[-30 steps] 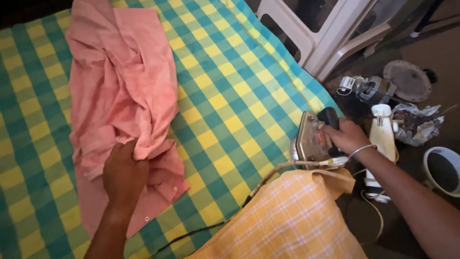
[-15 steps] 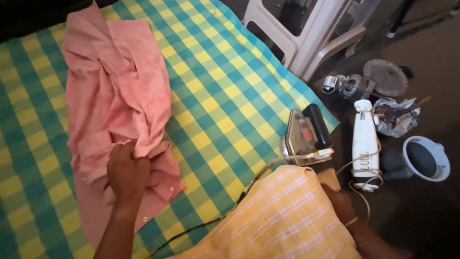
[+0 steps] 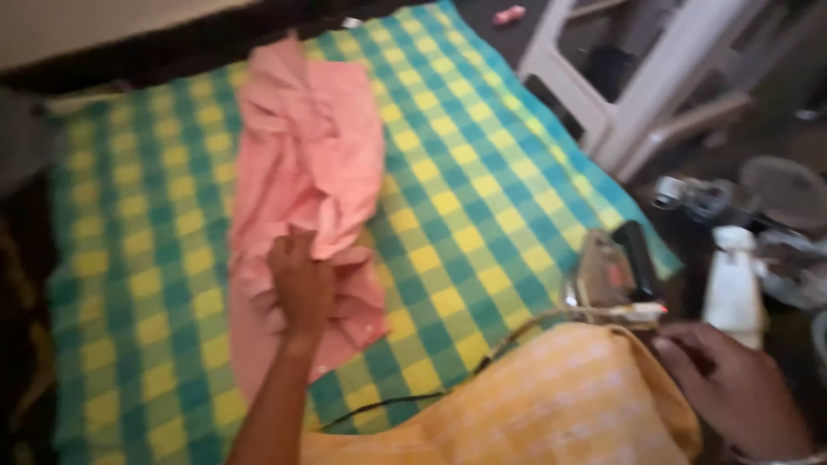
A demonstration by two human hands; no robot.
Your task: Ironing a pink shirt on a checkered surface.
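A green and yellow checked cloth [image 3: 482, 198] covers the surface. On it lies a crumpled pink shirt [image 3: 301, 172]. A yellow checked fabric [image 3: 551, 405] is at the near edge. The left hand [image 3: 301, 288] rests on the shirt, fingers closed on a fold of it. The right hand [image 3: 732, 387] is half open, holding nothing, beside the yellow fabric. The iron [image 3: 616, 275] stands just above it.

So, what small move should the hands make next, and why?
Probably the left hand should pull the pink shirt flat: it lies crumpled on the checked cloth. The right hand is off the iron, which stands at the edge.
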